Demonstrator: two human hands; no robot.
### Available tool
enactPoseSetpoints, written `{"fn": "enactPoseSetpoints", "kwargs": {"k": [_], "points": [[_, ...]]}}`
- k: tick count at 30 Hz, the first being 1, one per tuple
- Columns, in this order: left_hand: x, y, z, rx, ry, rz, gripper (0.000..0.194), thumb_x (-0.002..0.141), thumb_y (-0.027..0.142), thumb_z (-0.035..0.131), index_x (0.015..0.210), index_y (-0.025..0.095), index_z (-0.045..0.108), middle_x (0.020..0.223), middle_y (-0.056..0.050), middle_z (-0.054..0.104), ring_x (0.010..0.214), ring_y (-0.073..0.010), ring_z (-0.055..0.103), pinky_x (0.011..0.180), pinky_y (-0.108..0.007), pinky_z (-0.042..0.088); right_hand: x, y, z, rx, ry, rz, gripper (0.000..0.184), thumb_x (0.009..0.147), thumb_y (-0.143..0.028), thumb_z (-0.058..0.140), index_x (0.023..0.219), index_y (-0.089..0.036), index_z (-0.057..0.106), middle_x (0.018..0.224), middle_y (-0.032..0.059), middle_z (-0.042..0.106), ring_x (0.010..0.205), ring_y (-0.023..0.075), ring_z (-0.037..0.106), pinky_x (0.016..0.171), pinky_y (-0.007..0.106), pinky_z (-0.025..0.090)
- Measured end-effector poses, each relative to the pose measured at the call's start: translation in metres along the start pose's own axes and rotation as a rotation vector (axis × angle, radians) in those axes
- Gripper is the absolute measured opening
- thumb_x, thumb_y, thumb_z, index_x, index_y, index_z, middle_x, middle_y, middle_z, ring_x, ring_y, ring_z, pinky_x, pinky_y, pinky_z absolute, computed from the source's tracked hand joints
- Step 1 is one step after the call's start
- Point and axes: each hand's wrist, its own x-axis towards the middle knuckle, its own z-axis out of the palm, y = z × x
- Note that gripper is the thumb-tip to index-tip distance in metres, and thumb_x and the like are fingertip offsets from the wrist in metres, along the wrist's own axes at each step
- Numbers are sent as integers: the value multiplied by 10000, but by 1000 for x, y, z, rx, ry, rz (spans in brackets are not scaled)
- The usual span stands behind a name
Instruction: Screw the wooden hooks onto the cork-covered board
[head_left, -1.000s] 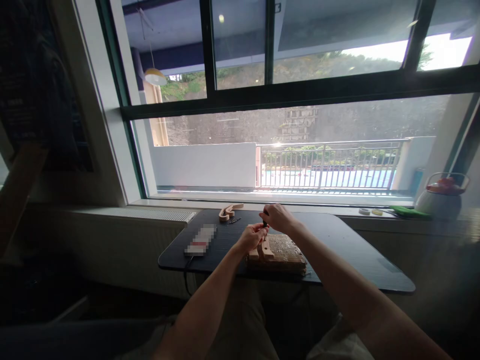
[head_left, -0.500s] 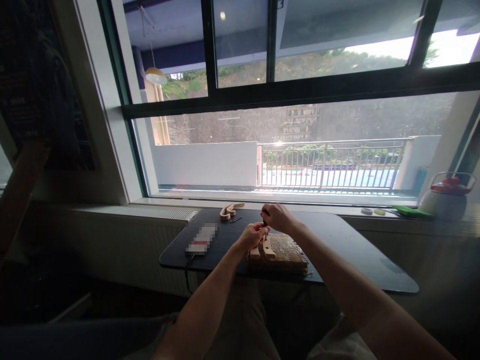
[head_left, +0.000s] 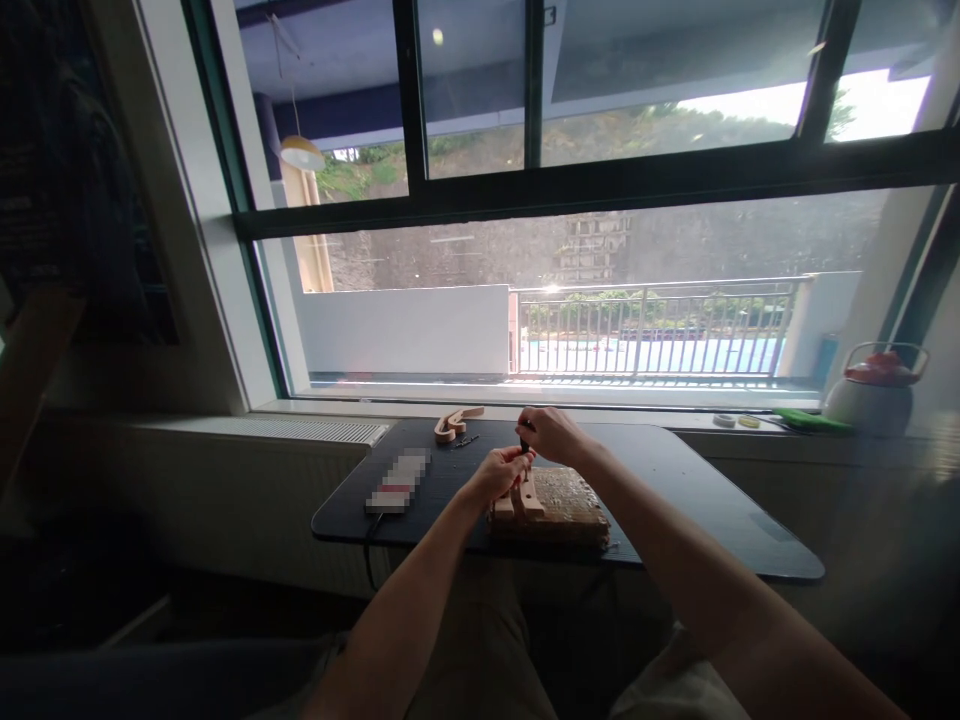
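My right hand (head_left: 553, 434) is closed round the dark handle of what looks like a screwdriver (head_left: 526, 437), held upright. Just below, the fingers of my left hand (head_left: 501, 472) pinch together at its lower end; whether they grip the shaft or a screw is too small to tell. Beneath the tip lies a pale shaped wooden piece (head_left: 531, 497) with a hole in it. It rests on the left part of a thick, rough-topped wooden block (head_left: 574, 505), and my left hand partly hides it.
The dark table (head_left: 697, 510) stands against the window sill. On it lie a curved wooden piece (head_left: 450, 427), small metal bits (head_left: 466, 441) and a blurred-out box with a cable (head_left: 399, 482). A red-topped jug (head_left: 870, 395) and green item (head_left: 801, 420) sit right. Someone's arm (head_left: 37, 370) shows far left.
The view has shifted slightly, so everything sits a little further left. Both hands stay at the screwdriver above the wooden piece, with only a small change in the right hand's fingers.
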Motion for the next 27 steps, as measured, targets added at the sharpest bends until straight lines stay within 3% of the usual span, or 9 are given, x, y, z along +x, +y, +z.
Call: {"fn": "enactPoseSetpoints", "kwargs": {"k": [6,12,16,21,24,27], "points": [[-2,5,1,11,-23,8,253,781,317,548,880,101,636,436,74,425,333,-27,277,354,-171,182,2,4,2,-21,10,84,315,897,-410,456,995,-140,584,904,42,621,812,154,589,745,358,473],[-3,4,0,25,-28,18,293,776,338,556,904,88,638,440,68,442,334,-28,281,360,-178,182,5,2,-9,16,-55,11,269,875,-388,505,963,-152,599,921,34,620,808,146,585,752,354,476],[1,-4,-4,8,-9,-12,291,763,367,575,858,101,645,445,58,461,357,-37,321,369,-177,199,9,7,3,77,-51,62,293,881,-411,483,910,-145,603,884,36,616,804,146,576,751,349,463],[3,-5,-6,-9,2,-9,328,738,427,592,760,104,644,446,49,468,355,-40,341,365,-170,214,9,11,27,160,-42,179,395,869,-493,458,810,-130,600,743,-5,592,646,121,554,608,282,454],[1,-6,-11,-24,63,32,360,735,450,584,770,98,654,482,32,494,388,-60,407,382,-177,271,5,12,30,197,0,201,389,875,-486,450,790,-135,593,690,-15,577,592,102,533,568,260,440],[-1,-13,-20,-45,227,88,310,754,377,568,877,106,655,569,16,540,473,-72,465,466,-186,363,1,20,24,202,102,236,413,910,-474,373,833,-136,599,734,12,591,641,115,539,595,274,432]]}}
